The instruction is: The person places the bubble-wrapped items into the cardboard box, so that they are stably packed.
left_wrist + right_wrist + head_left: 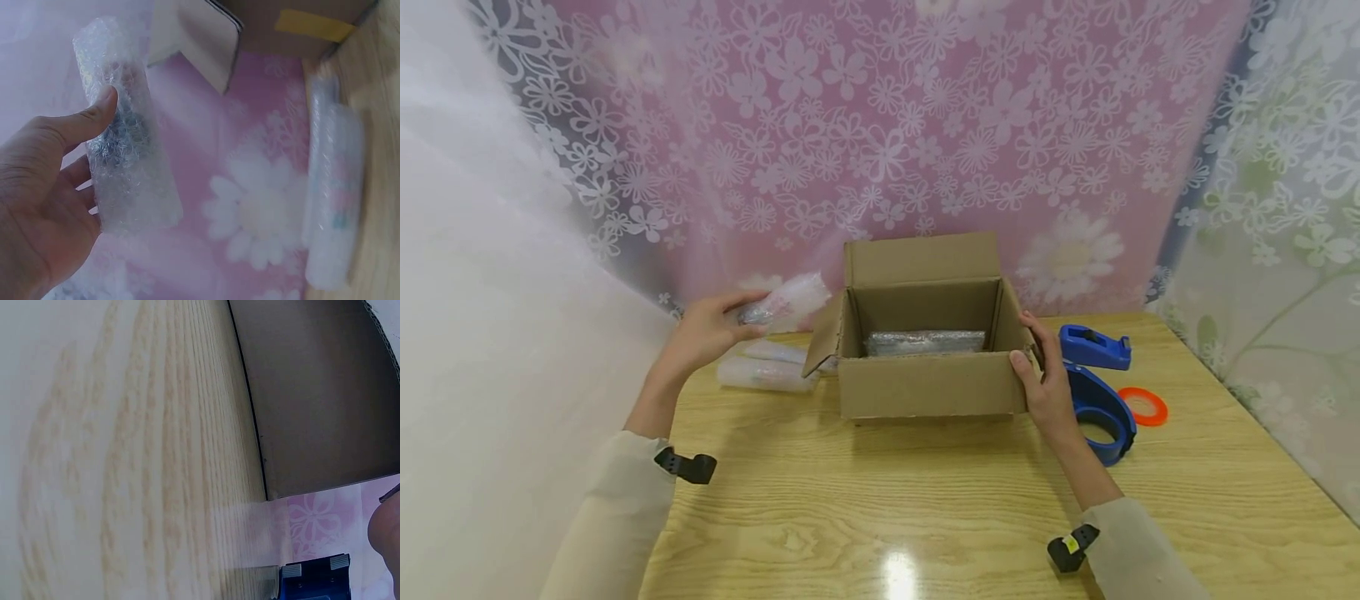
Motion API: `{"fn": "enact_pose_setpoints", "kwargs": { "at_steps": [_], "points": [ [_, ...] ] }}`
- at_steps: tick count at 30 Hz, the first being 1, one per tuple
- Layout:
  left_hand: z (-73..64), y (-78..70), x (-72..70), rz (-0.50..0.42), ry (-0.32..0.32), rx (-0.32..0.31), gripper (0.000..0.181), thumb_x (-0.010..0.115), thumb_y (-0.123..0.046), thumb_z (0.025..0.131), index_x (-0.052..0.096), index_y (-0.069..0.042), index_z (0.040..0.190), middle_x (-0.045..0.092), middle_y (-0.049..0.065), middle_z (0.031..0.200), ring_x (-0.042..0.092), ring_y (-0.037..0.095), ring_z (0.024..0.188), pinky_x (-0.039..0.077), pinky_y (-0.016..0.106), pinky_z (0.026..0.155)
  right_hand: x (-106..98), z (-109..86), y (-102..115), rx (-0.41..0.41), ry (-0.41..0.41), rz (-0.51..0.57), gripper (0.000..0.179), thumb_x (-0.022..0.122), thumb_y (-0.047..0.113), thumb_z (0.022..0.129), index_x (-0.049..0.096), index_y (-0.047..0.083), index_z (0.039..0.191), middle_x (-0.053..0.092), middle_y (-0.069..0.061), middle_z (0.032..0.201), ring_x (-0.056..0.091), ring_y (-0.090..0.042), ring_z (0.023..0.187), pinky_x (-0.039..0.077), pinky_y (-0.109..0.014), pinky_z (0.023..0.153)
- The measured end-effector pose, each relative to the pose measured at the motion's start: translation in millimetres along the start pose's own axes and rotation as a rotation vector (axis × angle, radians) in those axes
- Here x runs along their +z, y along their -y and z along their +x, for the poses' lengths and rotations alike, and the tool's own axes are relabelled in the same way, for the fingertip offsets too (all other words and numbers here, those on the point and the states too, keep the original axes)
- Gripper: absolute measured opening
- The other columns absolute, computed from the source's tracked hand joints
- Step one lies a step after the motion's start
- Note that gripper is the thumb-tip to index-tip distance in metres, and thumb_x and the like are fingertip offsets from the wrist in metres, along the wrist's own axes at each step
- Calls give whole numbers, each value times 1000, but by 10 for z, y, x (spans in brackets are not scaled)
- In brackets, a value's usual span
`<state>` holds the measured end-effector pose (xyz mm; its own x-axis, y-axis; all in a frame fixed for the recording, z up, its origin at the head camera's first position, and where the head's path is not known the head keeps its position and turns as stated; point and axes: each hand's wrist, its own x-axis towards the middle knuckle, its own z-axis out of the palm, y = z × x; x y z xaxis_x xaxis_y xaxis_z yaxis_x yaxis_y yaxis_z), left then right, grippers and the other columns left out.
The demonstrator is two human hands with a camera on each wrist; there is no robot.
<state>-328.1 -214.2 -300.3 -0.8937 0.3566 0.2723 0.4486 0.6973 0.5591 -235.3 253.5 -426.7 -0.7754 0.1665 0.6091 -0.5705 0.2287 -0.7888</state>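
Note:
My left hand [707, 333] holds a bubble-wrapped package [790, 302] raised just left of an open cardboard box [932, 387]. In the left wrist view the thumb lies across the wrap [134, 181], and a dark, blurred print shows through it. A silvery bubble-wrapped bundle [925, 343] lies inside the box; the front wall hides its lower part. My right hand [1047, 387] grips the box's right wall at the near corner, thumb at the front. Only part of a finger [386, 528] of that hand shows in the right wrist view, beside the box wall [319, 406].
Two more bubble-wrapped rolls [763, 375] lie on the wooden table [820, 517], left of the box. To its right are a small blue tape dispenser [1093, 350], a larger blue dispenser [1123, 425] and an orange ring [1159, 408]. A flowered curtain [895, 125] hangs behind.

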Motion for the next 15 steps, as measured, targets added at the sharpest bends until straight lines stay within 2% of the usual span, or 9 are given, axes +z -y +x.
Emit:
{"fn": "enact_pose_setpoints", "kwargs": {
  "at_steps": [4,9,12,15],
  "points": [
    [68,-218,42,-4,10,42,58,81,-25,93,62,-21,147,56,8,153,47,34,145,37,58,118,4,-3,1,5,4,-3,53,53,-1,104,40,-1,156,33,-18,165,27,-16,155,16,-58,127],
    [163,-418,122,32,17,91,59,84,-27,90,64,-21,145,60,8,148,53,33,138,40,57,114,9,-2,14,17,8,-7,52,53,1,105,41,1,156,33,-16,165,27,-15,155,16,-58,127],
    [238,-527,193,24,29,120,59,85,-25,89,64,-19,145,63,8,145,60,30,124,45,54,108,9,1,20,22,4,-14,52,53,2,106,42,2,156,34,-13,165,28,-13,154,18,-52,128],
    [315,-642,276,6,48,162,58,84,-22,90,65,-16,144,64,8,144,62,27,117,48,50,105,9,-1,3,12,-7,-12,52,53,2,105,42,3,156,37,-9,164,29,-13,154,19,-43,128]
  ]
}}
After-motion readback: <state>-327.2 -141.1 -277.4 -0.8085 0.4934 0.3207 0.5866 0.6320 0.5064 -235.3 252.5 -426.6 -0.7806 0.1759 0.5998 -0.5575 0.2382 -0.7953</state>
